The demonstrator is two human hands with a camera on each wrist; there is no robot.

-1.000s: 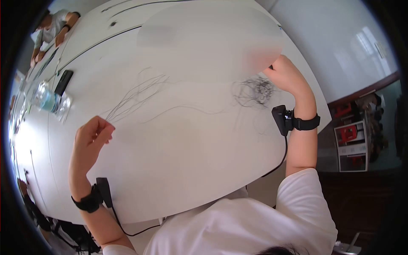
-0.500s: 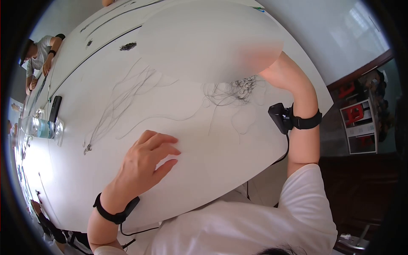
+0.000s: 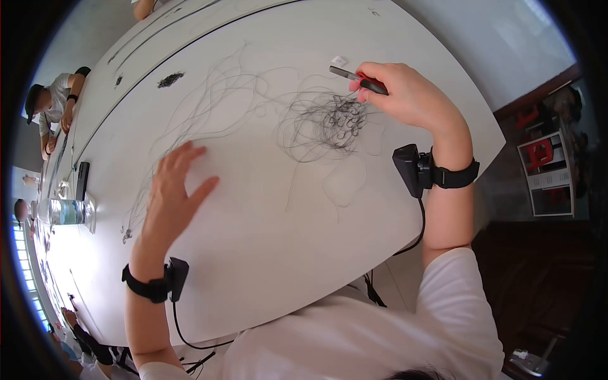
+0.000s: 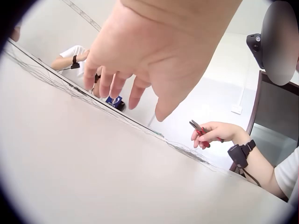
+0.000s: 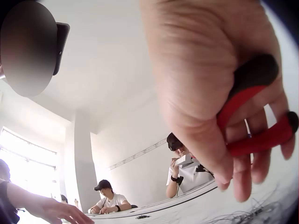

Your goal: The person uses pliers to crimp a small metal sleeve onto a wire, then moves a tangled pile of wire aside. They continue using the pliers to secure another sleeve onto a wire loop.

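Observation:
Pliers with red and black handles (image 5: pixel 257 142) are gripped in my right hand (image 3: pixel 411 98), their jaws pointing left in the head view. Just below that hand lies a dark tangle of thin curled strands (image 3: pixel 345 120) on the white table (image 3: pixel 253 247). Long fine strands (image 3: pixel 212 95) spread from there to the left, down to a small dark knot (image 3: pixel 126 235). My left hand (image 3: pixel 170 199) is over the left strands with spread fingers and holds nothing; whether it touches them, I cannot tell. The left wrist view shows the pliers (image 4: pixel 195 125) in the right hand too.
A clear bottle (image 3: pixel 63 211) and a black phone-like object (image 3: pixel 82 180) are at the table's left. A small dark clump (image 3: pixel 170 80) lies at the upper left, a small white piece (image 3: pixel 339 61) near the pliers. Another person (image 3: pixel 60 104) sits across.
My left hand, first with fingertips together at the strands' left end, let go, moved right, then back left and up. The strands lie more spread out. My right hand and the pliers are now unblurred.

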